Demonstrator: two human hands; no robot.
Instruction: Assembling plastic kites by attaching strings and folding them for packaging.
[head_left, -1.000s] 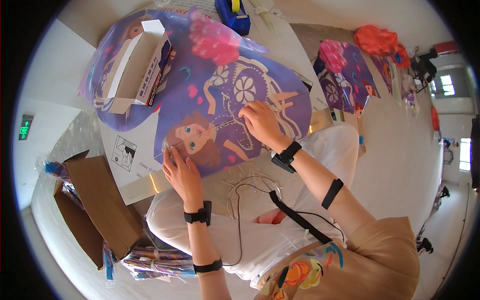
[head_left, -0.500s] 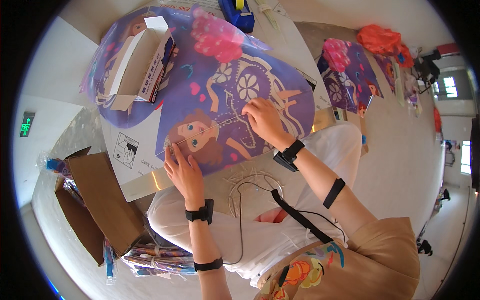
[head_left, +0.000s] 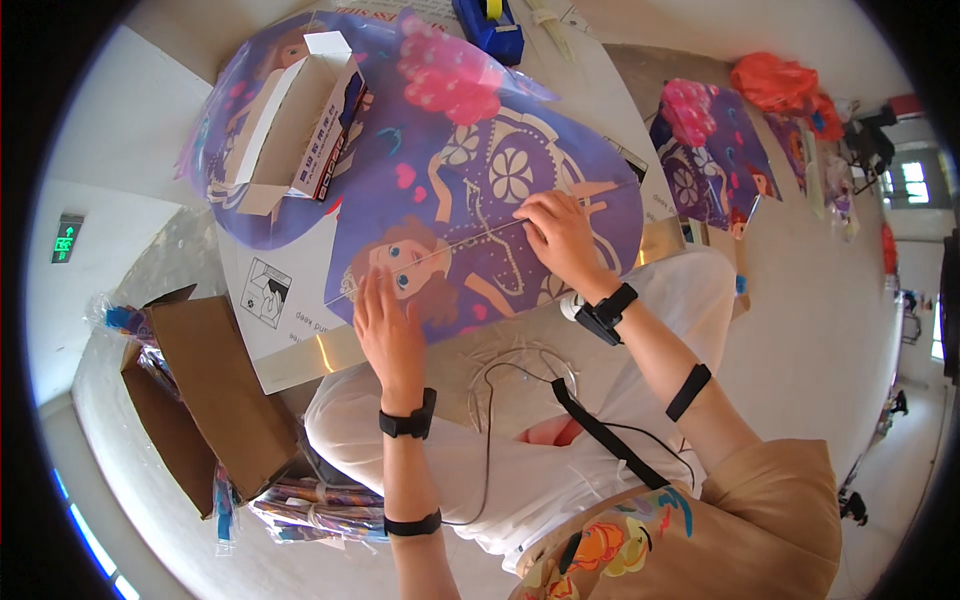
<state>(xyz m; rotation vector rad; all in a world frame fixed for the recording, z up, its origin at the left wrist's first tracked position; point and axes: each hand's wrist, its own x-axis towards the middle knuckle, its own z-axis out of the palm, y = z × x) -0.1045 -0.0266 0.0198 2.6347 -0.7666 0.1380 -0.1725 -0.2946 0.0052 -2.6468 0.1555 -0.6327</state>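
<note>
A purple printed plastic sheet (head_left: 400, 170), showing a cartoon princess and pink flowers, lies before me on a white board (head_left: 237, 265). A thin pale line (head_left: 472, 240), a slim rod or a seam, runs diagonally across it. My left hand (head_left: 390, 335) rests on the sheet's near-left part, fingers stretched over the printed hair beside the line. Farther right, my right hand (head_left: 565, 240) has its fingers bent and pressed together at the line. Whatever lies under those fingertips is hidden. Black straps circle both wrists and forearms.
An open white carton (head_left: 300, 130) stands on the sheet's far-left part. Behind is a blue tape dispenser (head_left: 490, 35). A brown cardboard box (head_left: 215, 390) and bundled printed packs (head_left: 315, 512) sit at the left. Another printed sheet (head_left: 710, 155) and red bags (head_left: 780, 85) lie right.
Both hands have slid a little to the right along the line, and the left fingers now lie flatter. The whole view has shifted slightly.
</note>
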